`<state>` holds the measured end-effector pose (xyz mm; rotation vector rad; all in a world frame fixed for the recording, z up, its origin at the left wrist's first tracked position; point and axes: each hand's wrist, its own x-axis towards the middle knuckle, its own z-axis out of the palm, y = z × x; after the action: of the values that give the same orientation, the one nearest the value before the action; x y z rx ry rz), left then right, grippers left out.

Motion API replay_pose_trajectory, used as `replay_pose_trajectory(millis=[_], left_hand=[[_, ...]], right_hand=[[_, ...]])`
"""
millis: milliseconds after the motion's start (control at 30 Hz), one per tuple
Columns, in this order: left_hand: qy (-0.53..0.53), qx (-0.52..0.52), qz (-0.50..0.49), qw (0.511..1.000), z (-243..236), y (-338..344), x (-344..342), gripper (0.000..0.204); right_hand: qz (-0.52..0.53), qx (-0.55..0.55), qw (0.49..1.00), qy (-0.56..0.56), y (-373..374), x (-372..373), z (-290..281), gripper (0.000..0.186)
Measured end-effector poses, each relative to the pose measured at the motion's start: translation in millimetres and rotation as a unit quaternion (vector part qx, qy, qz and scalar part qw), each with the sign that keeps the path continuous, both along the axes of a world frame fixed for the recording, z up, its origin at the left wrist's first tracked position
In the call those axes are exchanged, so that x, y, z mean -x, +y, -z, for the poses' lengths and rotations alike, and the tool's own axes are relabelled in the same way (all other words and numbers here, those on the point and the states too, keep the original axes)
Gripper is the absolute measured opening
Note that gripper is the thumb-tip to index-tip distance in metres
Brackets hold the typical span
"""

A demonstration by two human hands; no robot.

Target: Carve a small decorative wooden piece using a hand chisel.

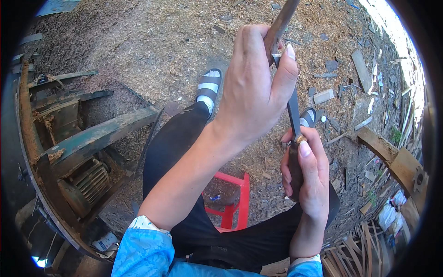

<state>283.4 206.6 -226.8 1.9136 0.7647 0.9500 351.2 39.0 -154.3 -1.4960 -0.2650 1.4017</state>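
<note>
My left hand (258, 83) is closed round a long brown stick (280, 24) in the upper middle, its thumb at a narrow dark metal blade (293, 115). The blade's upper end is at the stick, partly hidden by the thumb. Below, my right hand (310, 171) grips the blade tool's dark brown handle (294, 171), with the thumb near the base of the blade. The stick's lower part is hidden behind my left hand.
A rusty metal machine frame (101, 129) with a motor (90, 182) is at left. A red plastic stool (242, 203) is below my arms, between my legs. Wood offcuts (362, 71) lie on the chip-strewn ground (152, 46). A curved piece (378, 143) and slats (357, 249) are at right.
</note>
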Motion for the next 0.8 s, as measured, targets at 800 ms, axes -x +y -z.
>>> replay_pose_trajectory(millis=[800], left_hand=[[0.023, 0.153, -0.016, 0.988, -9, -7, -4, 0.029]], right_hand=[[0.042, 0.046, 0.998, 0.005, 10, 12, -2, 0.029]])
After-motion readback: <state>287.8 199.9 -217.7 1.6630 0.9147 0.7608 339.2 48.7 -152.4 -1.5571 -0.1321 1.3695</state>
